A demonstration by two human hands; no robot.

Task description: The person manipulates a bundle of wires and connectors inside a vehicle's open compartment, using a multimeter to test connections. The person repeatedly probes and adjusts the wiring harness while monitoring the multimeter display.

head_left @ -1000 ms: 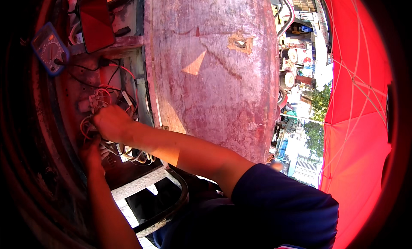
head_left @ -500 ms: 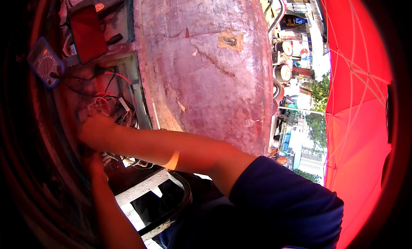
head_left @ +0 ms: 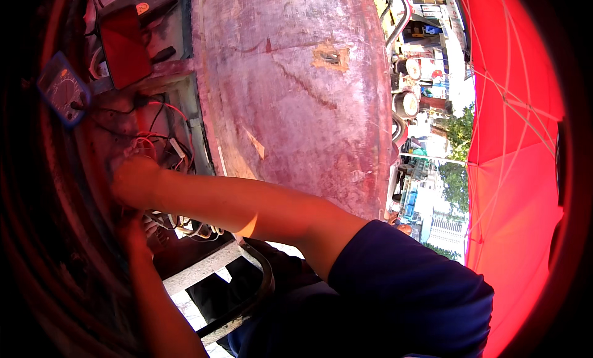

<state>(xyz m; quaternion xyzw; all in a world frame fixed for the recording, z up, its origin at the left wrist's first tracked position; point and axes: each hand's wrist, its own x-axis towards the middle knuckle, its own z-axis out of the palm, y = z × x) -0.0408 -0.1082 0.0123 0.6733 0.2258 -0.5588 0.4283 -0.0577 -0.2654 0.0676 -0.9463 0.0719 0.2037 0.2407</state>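
Together, your right hand (head_left: 136, 182) and your left hand (head_left: 131, 233), just below it at 6 o'clock, reach into a wiring compartment (head_left: 100, 149) toward 9 o'clock of the view, what they grasp, if anything, being too hidden to tell. Taking your right hand as the dial's centre, a red wire (head_left: 176, 109) runs near 1 o'clock and tangled pale wires (head_left: 182, 222) lie at 4 to 5 o'clock. Farther out sit a blue-edged multimeter (head_left: 63, 89) at 11 o'clock and a worn purplish panel (head_left: 296, 129) at 2 o'clock.
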